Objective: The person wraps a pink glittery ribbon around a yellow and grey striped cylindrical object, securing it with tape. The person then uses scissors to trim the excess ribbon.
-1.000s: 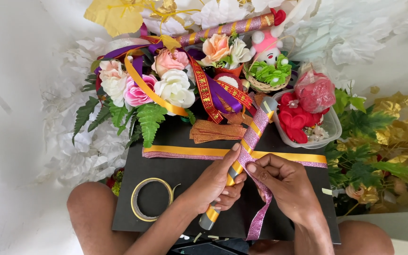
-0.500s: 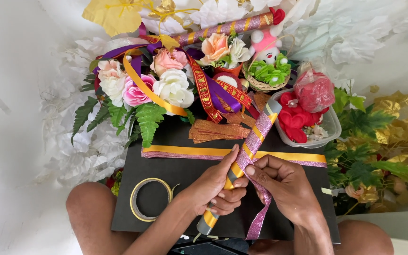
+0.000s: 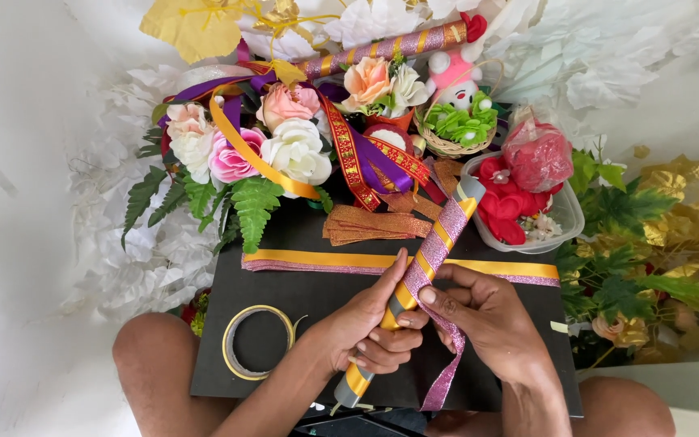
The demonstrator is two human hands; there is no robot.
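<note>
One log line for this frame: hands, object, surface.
left hand: grips wrapped stick | right hand: presses pink glitter ribbon onto stick | surface: black board | nearby: tape roll

Head camera straight down, close over the lap board point(image 3: 301, 295) (single view only)

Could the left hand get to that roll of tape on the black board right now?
Probably yes. The tape roll lies flat on the black board, just beside the left hand with nothing between them, but that hand is gripping the stick and would have to let go first.
</note>
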